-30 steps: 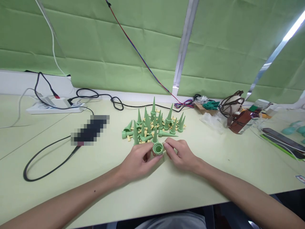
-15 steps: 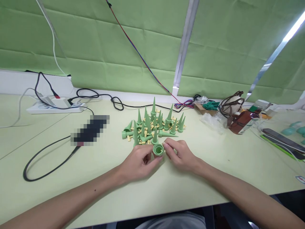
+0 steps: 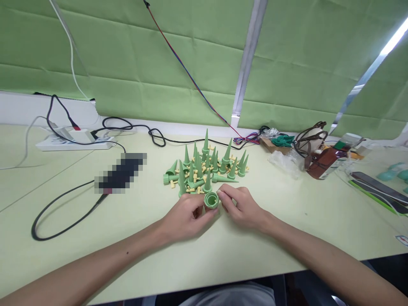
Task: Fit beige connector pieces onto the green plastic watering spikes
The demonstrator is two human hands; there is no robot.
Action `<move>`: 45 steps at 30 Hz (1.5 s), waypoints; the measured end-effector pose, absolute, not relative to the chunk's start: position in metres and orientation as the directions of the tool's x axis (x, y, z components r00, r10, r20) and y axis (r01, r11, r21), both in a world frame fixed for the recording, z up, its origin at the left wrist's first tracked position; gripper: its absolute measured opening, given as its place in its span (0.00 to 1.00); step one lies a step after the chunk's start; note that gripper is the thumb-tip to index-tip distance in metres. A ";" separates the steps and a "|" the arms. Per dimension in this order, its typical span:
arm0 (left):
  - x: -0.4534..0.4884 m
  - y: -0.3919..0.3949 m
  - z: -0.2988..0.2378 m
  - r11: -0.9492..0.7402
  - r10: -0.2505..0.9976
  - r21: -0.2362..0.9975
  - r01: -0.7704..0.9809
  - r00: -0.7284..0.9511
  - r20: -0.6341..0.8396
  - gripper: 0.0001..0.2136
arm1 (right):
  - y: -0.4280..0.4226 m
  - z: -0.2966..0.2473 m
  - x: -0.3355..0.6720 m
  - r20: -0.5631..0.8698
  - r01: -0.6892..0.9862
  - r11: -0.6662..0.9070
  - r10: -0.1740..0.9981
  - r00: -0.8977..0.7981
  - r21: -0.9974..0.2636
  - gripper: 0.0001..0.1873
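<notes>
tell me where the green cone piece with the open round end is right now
In the head view the green cone piece sits centre frame, pinched between the left hand and right hand, just in front of the pile of green spikes.

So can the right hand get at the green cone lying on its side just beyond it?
Probably yes: the lying cone sits just beyond the right hand with bare table between, though its fingers are pinching the green cap.

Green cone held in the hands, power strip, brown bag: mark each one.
green cone (image 3: 211, 199): head view, on its round open end facing the camera.
power strip (image 3: 74, 145): head view, on the white top face, far left of the table.
brown bag (image 3: 321, 163): head view, on its brown side.
</notes>
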State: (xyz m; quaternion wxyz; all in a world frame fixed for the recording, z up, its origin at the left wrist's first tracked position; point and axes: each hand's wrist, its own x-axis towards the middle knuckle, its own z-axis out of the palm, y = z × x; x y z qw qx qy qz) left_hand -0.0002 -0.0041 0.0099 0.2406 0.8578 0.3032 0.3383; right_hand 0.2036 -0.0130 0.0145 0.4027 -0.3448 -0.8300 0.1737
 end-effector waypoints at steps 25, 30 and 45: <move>0.000 -0.004 0.009 -0.659 0.705 0.664 0.354 0.598 0.382 0.14 | -0.013 0.015 0.204 0.519 0.412 0.689 0.723 -0.456 -0.596 0.17; -0.001 -0.004 0.007 -0.647 0.717 0.666 0.371 0.594 0.365 0.16 | -0.013 0.014 0.205 0.528 0.407 0.694 0.718 -0.454 -0.594 0.17; -0.002 -0.003 0.006 -0.738 0.654 0.584 0.338 0.569 0.498 0.15 | -0.012 0.012 0.204 0.574 0.377 0.720 0.693 -0.437 -0.582 0.17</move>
